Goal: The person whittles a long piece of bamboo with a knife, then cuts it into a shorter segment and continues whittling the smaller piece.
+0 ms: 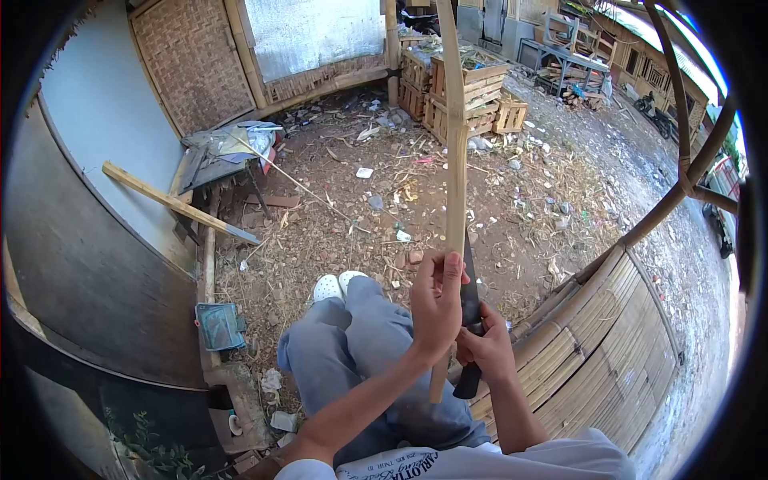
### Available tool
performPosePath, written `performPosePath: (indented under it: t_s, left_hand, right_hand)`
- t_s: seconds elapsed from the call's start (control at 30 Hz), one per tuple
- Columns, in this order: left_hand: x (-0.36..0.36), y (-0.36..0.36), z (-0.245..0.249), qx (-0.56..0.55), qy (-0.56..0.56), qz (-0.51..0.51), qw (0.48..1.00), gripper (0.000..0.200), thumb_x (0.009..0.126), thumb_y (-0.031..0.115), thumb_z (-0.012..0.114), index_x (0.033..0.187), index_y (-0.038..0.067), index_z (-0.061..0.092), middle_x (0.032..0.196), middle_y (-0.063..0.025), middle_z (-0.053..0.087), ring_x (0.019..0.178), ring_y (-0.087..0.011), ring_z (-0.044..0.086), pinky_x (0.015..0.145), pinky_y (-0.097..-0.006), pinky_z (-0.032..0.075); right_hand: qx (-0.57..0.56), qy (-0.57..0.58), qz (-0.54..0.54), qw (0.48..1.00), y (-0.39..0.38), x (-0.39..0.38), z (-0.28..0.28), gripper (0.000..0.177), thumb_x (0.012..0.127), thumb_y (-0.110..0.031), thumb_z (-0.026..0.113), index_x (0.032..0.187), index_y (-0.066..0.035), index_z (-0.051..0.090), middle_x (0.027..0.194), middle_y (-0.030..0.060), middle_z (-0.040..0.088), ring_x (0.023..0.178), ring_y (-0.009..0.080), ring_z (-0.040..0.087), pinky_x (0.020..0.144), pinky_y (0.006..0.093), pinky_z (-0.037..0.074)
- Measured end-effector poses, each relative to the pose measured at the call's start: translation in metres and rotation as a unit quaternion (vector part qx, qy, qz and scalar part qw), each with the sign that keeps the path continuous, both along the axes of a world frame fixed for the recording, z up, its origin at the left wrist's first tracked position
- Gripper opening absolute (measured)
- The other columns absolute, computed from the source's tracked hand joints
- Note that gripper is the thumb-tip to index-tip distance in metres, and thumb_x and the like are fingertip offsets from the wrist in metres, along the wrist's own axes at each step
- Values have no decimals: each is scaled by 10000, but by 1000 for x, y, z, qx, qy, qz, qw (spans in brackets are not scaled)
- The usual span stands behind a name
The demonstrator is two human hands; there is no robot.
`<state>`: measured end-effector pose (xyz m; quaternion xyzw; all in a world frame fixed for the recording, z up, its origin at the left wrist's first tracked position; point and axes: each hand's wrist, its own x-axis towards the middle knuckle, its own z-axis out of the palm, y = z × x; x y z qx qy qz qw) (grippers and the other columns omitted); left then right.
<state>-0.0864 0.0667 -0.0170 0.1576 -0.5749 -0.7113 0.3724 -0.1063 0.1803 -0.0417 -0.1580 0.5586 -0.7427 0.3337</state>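
Observation:
A long split bamboo strip (457,176) stands upright before me, its top running past the upper edge of the view. My left hand (437,308) is closed around its lower part, thumb lying along the front face. The strip's bottom end (438,382) shows below that hand, over my lap. Just to the right, my right hand (486,346) grips a knife (470,288) with a black handle. Its dark blade points up and away, lying close along the strip's right side and partly hidden behind it. The handle's butt sticks out beneath my right hand.
A bamboo-slat platform (592,344) lies to my right, with bent bamboo poles (680,192) above it. Wooden crates (472,92) are stacked ahead. Litter-strewn ground spreads before my feet. On the left are a low table (220,168), a leaning wooden beam (172,200) and a teal plastic container (220,326).

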Motion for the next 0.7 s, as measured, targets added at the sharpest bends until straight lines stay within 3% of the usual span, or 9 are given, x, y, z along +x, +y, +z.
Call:
performPosePath:
  t_s: [0.13,0.27,0.3,0.4,0.47,0.53,0.6,0.67,0.7]
  left_hand:
    - [-14,35,-13,67,4,-11,998,265,1021,280,490,960,27,540,774,-5,538,694,-50,497,641,-220,413]
    - [-18,50,-36,146,19,-55,988,250,1025,242,472,1092,8,527,1038,-118,637,937,-113,596,800,-245,460]
    - [-13,44,-30,122,13,-61,991,357,1020,270,477,1233,-16,493,1132,-149,636,1063,-157,588,889,-292,439]
    - [1,7,-22,138,11,-81,987,485,1013,294,481,1361,-34,398,1156,-146,627,1142,-178,560,956,-329,404]
    - [20,-29,-21,71,-16,-98,993,526,1007,271,478,1415,-28,334,1217,-151,594,1167,-189,536,979,-341,390]
    - [37,-57,-11,-99,-2,12,995,518,987,239,503,1403,-25,344,1267,-158,551,1199,-206,505,990,-353,384]
    - [55,-98,2,-373,37,179,910,511,939,278,592,1327,-22,444,1278,-177,516,1184,-237,486,995,-387,378]
    - [72,-132,37,-621,13,239,746,484,909,300,631,1282,18,507,1235,-164,535,1189,-262,484,1032,-430,366]
    - [77,-141,54,-623,5,236,746,484,909,300,631,1282,18,507,1235,-164,535,1189,-262,484,1032,-430,366]
  right_hand:
    - [52,1,-9,999,37,-14,6,276,848,-93,725,1043,1,555,671,-6,571,480,48,503,427,213,383]
    - [156,62,6,986,74,-28,12,262,840,-106,743,1012,10,583,673,-5,580,490,44,504,429,209,377]
    - [184,82,20,979,86,-33,6,280,833,-128,754,1018,13,597,676,-13,574,505,40,508,440,213,384]
    - [244,114,43,962,106,-36,0,277,809,-74,768,988,-16,564,627,-29,520,456,34,462,402,204,338]
    - [242,110,66,962,118,-41,0,270,804,-88,777,972,-15,578,634,-29,534,465,37,476,411,204,352]
    - [318,148,83,933,126,-43,8,288,807,-148,773,1035,-28,644,684,-45,574,534,30,507,480,221,397]
    - [341,154,93,923,130,-50,10,267,801,-148,772,1013,-33,657,684,-39,586,536,29,511,488,221,405]
    - [351,183,117,911,137,-65,3,255,789,-150,775,993,-38,671,692,-30,601,538,30,515,492,223,407]
    - [368,186,124,903,135,-70,8,253,786,-155,776,985,-35,676,690,-27,607,538,29,515,493,223,408]
